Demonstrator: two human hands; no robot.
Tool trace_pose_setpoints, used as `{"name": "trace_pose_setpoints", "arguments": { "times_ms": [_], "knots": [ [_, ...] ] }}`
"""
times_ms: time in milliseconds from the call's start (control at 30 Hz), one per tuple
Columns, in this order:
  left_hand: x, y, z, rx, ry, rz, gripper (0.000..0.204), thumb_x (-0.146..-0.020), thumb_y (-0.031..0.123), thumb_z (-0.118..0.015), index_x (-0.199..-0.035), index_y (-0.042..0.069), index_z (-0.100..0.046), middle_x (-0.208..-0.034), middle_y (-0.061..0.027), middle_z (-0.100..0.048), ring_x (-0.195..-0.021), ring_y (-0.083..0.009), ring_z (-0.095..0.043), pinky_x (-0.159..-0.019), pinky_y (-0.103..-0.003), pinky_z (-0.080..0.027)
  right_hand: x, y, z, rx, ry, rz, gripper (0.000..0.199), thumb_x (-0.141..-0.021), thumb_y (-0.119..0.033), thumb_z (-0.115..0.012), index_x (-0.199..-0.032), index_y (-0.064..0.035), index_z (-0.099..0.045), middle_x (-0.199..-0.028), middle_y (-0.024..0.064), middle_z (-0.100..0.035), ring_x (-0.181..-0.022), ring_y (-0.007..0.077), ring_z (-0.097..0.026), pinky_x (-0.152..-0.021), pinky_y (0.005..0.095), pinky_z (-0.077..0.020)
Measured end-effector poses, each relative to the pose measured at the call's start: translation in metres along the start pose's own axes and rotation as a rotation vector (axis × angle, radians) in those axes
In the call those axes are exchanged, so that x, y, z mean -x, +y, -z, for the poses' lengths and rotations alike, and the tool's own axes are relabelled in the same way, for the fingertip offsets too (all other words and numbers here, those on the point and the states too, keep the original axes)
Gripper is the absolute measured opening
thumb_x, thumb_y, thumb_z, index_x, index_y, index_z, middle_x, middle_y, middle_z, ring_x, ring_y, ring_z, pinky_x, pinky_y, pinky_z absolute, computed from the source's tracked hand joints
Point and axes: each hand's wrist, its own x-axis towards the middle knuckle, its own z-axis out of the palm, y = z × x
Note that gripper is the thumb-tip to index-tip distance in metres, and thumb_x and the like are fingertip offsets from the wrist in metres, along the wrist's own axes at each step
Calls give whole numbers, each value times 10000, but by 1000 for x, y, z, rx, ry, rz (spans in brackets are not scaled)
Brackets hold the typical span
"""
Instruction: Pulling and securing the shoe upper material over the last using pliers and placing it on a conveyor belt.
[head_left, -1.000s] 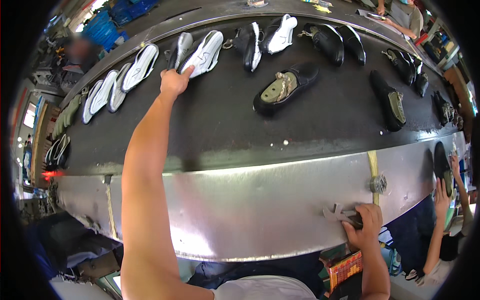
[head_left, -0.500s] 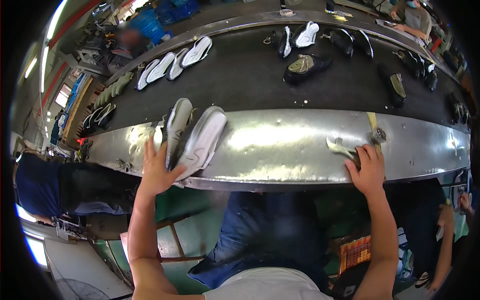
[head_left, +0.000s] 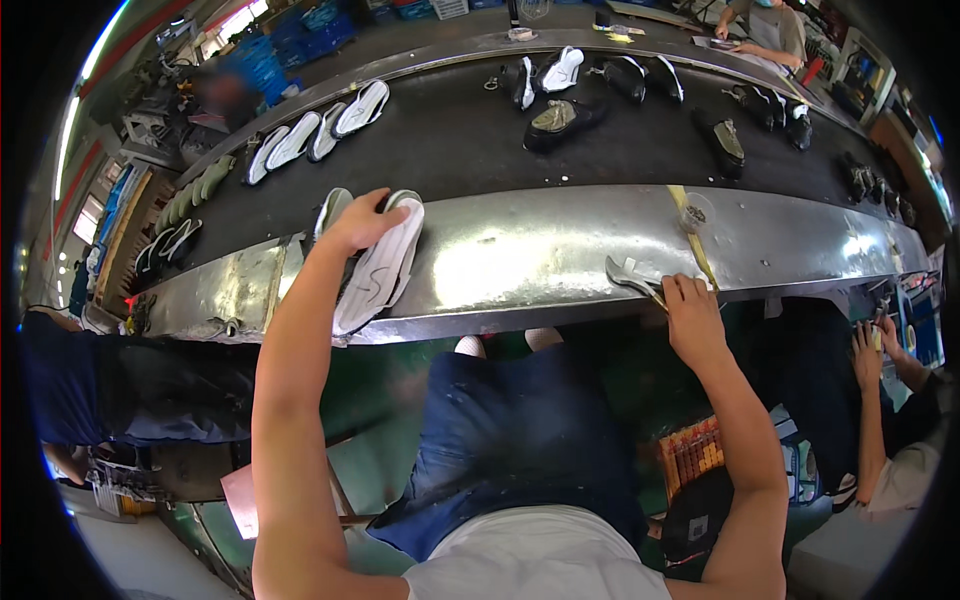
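On the metal ledge, my left hand (head_left: 365, 222) is closed on the far end of a shoe (head_left: 385, 265), its thumb on the white underside. A second shoe (head_left: 334, 205) with a grey-green upper stands just left of it, partly hidden by my hand and forearm. At the ledge's front edge my right hand (head_left: 693, 312) is closed round the handles of metal pincers (head_left: 632, 276). Their curved head points left over the ledge.
Behind the metal ledge (head_left: 500, 235) runs a dark conveyor belt (head_left: 450, 140) with several shoes on it. A small clear cup (head_left: 697, 213) stands near a yellow strip (head_left: 680, 195). Co-workers sit to the left (head_left: 150, 385) and right (head_left: 900, 440).
My left hand has gone from open beside the shoes to gripping the white-soled one at its far end. My right hand keeps the pincers, now nearer the ledge's front edge. The view has shifted.
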Motion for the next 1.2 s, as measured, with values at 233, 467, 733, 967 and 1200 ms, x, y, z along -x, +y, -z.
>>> {"name": "trace_pose_setpoints", "arguments": {
  "times_ms": [233,467,733,967,1200],
  "knots": [
    [174,22,-62,989,20,-451,858,-835,222,-777,-1516,-3,-305,-1354,-142,-546,-1231,-212,-527,-1074,-342,-391,68,-69,0,-1086,-441,-317,293,-948,-159,-598,-1194,-1,-574,-947,70,-654,-831,132,-621,-778,302,-514],
    [233,3,-241,1216,-376,-137,761,-844,55,-734,-1491,129,-340,-1444,-88,-383,-1319,-195,-411,-1110,-335,-321,102,-126,11,-1242,-753,-288,260,-957,-213,-604,-1103,1,-626,-837,55,-666,-778,123,-630,-729,284,-502],
    [222,8,-247,887,-184,-255,547,-930,126,-650,-1427,62,-428,-1514,-129,-341,-1381,-232,-361,-1133,-347,-293,111,-147,8,-1309,-857,-182,280,-970,-190,-581,-1186,-11,-573,-802,44,-617,-716,124,-576,-695,313,-484],
    [227,6,-248,1027,-169,-269,496,-911,75,-658,-1377,51,-492,-1505,-127,-363,-1374,-221,-374,-1121,-352,-317,107,-152,0,-1728,-952,-352,258,-975,-173,-561,-1165,1,-575,-877,35,-624,-814,122,-602,-729,296,-515],
    [223,2,-243,882,-105,-312,433,-921,58,-634,-1341,40,-530,-1460,-132,-440,-1356,-233,-414,-1117,-358,-327,93,-149,-7,-1284,-1037,-271,197,-983,-166,-544,-1092,-8,-589,-870,47,-645,-726,153,-617,-707,313,-529]
  ]
}}
